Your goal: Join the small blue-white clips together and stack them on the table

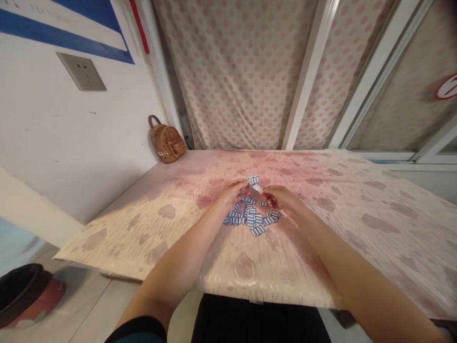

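Note:
Small flat blue-and-white pieces, which look like printed labels, lie in a loose pile (252,216) on the patterned tablecloth. Above the far side of the pile, my left hand (233,191) is closed, with a blue-and-white label piece (253,180) at its fingertips. My right hand (278,197) faces it from the other side, its fingers curled and pinching a small white piece (257,188). The two held pieces are very close together; whether they touch, I cannot tell. Part of the pile is hidden behind my fingers.
A glossy cloth (171,238) with leaf shapes covers the table. At its far left corner a small brown backpack (169,143) leans on the wall. A dotted curtain (243,76) hangs behind the table. On the floor at left stands a dark-rimmed pot (43,295).

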The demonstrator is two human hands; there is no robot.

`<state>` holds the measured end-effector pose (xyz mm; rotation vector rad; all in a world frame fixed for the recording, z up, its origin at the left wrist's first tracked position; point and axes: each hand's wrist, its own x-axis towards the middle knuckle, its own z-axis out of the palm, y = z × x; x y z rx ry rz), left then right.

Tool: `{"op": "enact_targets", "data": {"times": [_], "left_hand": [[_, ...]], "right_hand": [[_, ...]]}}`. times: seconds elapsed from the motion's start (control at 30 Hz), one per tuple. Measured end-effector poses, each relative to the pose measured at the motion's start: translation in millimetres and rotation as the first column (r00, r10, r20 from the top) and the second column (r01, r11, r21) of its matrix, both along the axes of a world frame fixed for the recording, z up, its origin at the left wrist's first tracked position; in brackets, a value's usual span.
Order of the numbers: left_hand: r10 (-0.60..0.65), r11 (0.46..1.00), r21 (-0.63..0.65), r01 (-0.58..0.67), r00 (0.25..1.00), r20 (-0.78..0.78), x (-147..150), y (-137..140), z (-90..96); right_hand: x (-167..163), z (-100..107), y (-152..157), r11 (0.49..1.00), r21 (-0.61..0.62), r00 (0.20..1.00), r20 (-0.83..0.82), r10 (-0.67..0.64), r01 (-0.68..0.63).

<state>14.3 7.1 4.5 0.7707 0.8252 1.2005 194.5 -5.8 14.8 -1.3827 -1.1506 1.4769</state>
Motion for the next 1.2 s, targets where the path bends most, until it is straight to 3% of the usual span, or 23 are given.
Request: {"op": "enact_targets", "data": {"times": [0.73,0.93,1.2], "left_hand": [[-0.051,0.998,-0.034,0.050,0.998,-0.040,-1,2,-6.7],[-0.056,0.998,-0.027,0.055,0.998,-0.029,1,3,-7.3],[-0.021,1.000,0.013,0.022,0.998,-0.059,4,2,-7.4]], "right_hand": [[0,-1,-2,0.994,0.107,0.997,0.076,-0.013,0.005],[0,-9,3,0.983,0.178,0.982,0.191,0.008,-0.042],[-4,-6,3,0.991,0.133,0.974,0.226,-0.022,-0.009]]}}
